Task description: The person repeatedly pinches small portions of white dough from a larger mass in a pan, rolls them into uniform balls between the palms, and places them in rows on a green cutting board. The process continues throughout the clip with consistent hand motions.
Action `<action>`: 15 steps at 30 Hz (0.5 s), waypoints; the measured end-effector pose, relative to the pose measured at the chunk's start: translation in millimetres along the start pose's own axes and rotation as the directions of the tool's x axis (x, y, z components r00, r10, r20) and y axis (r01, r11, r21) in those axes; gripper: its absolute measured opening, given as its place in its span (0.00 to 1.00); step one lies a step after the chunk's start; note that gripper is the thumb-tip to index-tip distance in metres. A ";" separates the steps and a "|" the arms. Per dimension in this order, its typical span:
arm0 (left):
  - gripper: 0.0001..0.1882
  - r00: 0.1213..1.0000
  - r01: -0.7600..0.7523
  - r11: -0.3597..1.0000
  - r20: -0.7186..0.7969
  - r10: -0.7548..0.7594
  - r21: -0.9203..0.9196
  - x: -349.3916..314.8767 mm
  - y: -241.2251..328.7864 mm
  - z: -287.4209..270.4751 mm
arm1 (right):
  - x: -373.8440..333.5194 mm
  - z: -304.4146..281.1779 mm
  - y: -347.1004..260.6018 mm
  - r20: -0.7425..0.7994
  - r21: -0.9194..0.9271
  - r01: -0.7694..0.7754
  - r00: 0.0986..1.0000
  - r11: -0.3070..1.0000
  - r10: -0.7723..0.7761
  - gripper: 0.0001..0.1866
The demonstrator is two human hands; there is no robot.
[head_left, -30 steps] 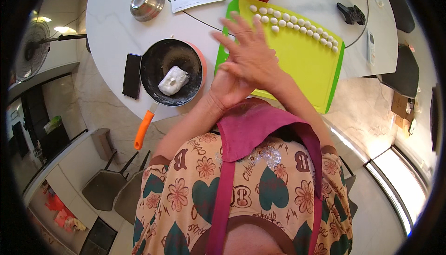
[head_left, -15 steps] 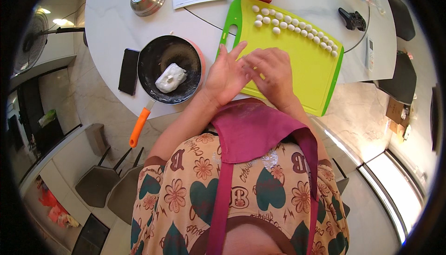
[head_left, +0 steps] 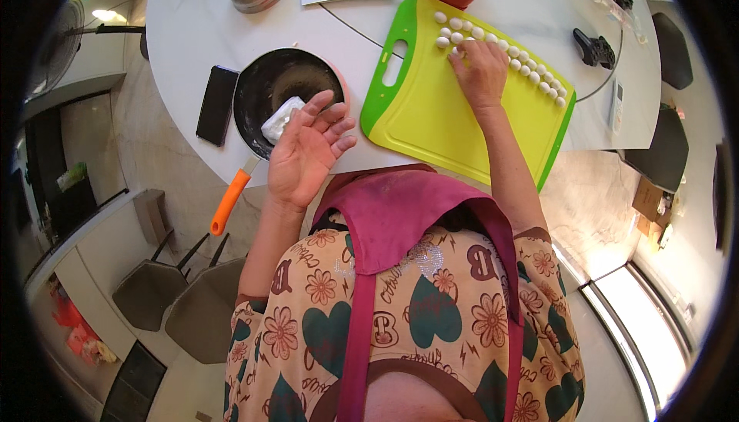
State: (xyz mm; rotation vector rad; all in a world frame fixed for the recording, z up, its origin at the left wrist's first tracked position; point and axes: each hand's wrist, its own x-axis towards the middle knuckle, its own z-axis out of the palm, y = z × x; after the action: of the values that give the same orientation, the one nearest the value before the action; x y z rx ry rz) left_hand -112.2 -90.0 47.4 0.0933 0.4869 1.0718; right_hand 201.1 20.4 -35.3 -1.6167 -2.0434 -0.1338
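From where I stand, the person's left hand is turned palm up, fingers apart and slightly curled, over the near edge of the black pan. A lump of white dough lies inside, partly behind that hand. The right hand reaches down at the rows of small white balls along the far side of the green board; I can't tell whether its fingers grip one. A phone lies left of the pan on the white surface.

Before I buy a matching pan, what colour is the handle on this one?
The handle is orange, seen best in the head view.
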 end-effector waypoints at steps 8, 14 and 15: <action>0.24 0.962 -0.271 0.961 0.009 0.271 0.058 -41.3 43.6 1.7 | 5.2 -5.4 -6.5 -0.021 0.003 0.108 0.994 0.994 -0.108 0.12; 0.21 0.773 -0.432 0.654 -0.119 0.623 0.621 -83.1 100.9 -4.1 | 32.5 -49.3 -119.9 0.035 0.433 0.080 0.994 0.898 -0.105 0.17; 0.21 0.747 -0.398 0.594 -0.129 0.652 0.699 -85.2 106.8 -9.2 | 37.2 -50.9 -148.0 0.005 0.522 0.214 0.967 0.826 -0.253 0.16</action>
State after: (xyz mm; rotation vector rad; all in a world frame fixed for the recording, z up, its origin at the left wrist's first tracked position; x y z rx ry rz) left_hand -236.3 -112.8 100.5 0.6979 1.2347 1.4950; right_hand 75.2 -8.3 60.8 -1.0472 -2.0902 0.3723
